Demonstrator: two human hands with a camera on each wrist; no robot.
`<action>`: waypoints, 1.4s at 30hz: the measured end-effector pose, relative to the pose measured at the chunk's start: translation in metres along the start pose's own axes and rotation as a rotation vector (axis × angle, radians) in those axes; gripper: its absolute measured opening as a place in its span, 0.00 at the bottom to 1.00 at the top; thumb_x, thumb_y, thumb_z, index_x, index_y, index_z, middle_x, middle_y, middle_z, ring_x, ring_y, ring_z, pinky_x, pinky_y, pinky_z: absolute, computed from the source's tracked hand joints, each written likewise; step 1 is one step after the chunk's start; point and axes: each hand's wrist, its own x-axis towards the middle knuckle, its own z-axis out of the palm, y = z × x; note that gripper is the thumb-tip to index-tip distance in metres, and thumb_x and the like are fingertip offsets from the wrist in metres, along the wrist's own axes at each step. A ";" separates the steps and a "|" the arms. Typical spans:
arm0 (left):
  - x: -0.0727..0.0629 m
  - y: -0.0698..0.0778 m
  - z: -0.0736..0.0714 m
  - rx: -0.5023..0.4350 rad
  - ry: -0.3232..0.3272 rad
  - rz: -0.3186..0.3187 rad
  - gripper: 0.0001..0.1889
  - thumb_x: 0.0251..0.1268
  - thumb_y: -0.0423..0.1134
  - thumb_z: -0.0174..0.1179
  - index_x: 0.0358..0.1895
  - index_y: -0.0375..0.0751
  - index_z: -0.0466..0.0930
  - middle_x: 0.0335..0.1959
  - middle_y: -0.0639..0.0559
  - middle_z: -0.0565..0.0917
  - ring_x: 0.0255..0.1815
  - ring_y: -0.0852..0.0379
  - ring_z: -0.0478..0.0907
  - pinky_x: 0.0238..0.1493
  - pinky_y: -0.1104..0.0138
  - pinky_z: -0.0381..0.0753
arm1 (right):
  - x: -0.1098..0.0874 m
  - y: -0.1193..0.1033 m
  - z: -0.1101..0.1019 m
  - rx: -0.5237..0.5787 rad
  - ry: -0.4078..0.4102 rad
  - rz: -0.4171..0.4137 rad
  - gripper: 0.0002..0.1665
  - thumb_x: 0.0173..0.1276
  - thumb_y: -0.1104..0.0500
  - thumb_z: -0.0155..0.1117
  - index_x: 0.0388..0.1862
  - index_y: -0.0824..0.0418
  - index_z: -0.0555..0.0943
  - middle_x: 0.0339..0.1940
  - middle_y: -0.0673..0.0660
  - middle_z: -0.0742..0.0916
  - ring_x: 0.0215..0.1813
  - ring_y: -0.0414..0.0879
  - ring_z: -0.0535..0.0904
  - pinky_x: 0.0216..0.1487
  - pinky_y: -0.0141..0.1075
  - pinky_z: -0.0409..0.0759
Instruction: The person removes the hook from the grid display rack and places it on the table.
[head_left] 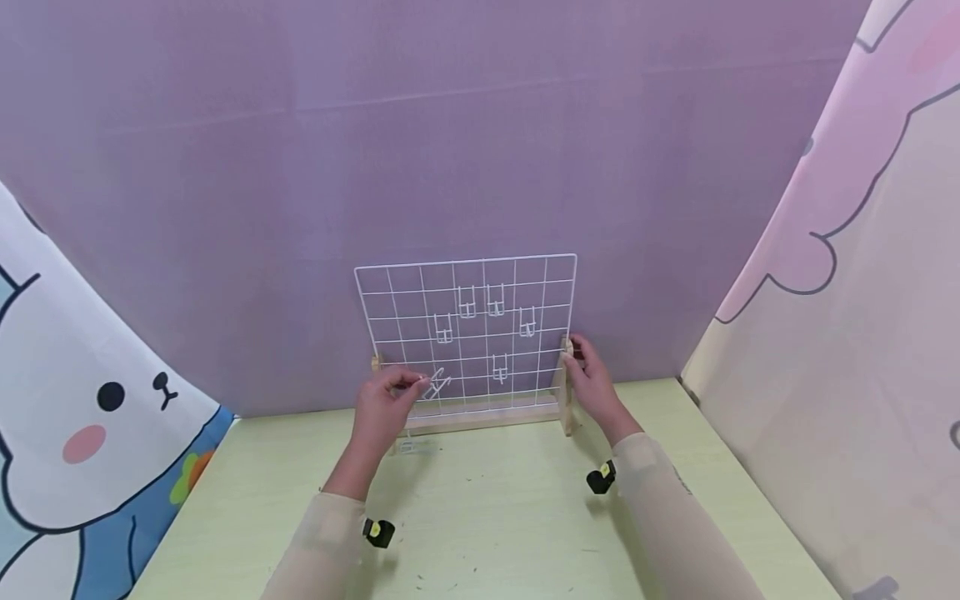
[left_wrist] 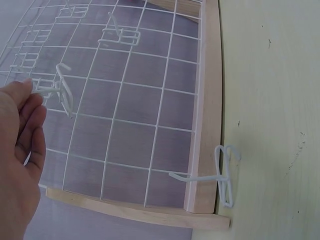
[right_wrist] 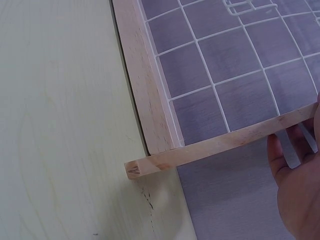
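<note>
A white wire grid (head_left: 468,262) stands upright in a wooden stand (head_left: 480,421) on the table. My left hand (head_left: 381,410) pinches a white wire hook (left_wrist: 64,95) by its prong, in front of the grid's lower left part. Several similar wire hooks (head_left: 467,310) hang on the grid's middle squares. Another loose hook (left_wrist: 224,177) lies on the table by the left end of the stand's base. At the right side, my right hand (head_left: 596,392) grips the stand's wooden upright (right_wrist: 210,149); part of that hand is cut off in the right wrist view.
The pale table (head_left: 480,517) extends in front of the stand, with small dark marks on its surface. Behind rises a purple cloth backdrop (head_left: 465,150). Cartoon-printed panels flank the table at left (head_left: 135,467) and right (head_left: 862,350).
</note>
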 end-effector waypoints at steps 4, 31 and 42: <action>-0.001 -0.001 0.001 0.003 -0.032 -0.007 0.03 0.71 0.35 0.77 0.42 0.41 0.93 0.39 0.53 0.92 0.40 0.54 0.85 0.41 0.69 0.84 | -0.002 0.002 0.000 0.001 0.012 -0.019 0.32 0.94 0.50 0.49 0.89 0.53 0.61 0.73 0.69 0.76 0.70 0.65 0.76 0.69 0.60 0.80; -0.002 -0.015 0.017 -0.006 -0.085 -0.028 0.05 0.67 0.31 0.79 0.37 0.43 0.93 0.38 0.52 0.92 0.39 0.55 0.87 0.42 0.68 0.88 | 0.002 0.003 0.002 0.002 0.026 -0.031 0.32 0.93 0.49 0.51 0.89 0.54 0.63 0.74 0.69 0.76 0.71 0.65 0.76 0.72 0.63 0.79; -0.003 -0.023 0.024 0.014 -0.117 -0.057 0.04 0.68 0.31 0.79 0.38 0.43 0.93 0.38 0.54 0.92 0.39 0.56 0.86 0.42 0.68 0.87 | 0.001 0.004 0.001 0.014 0.028 -0.022 0.32 0.93 0.49 0.52 0.88 0.53 0.64 0.73 0.69 0.77 0.70 0.66 0.76 0.71 0.64 0.79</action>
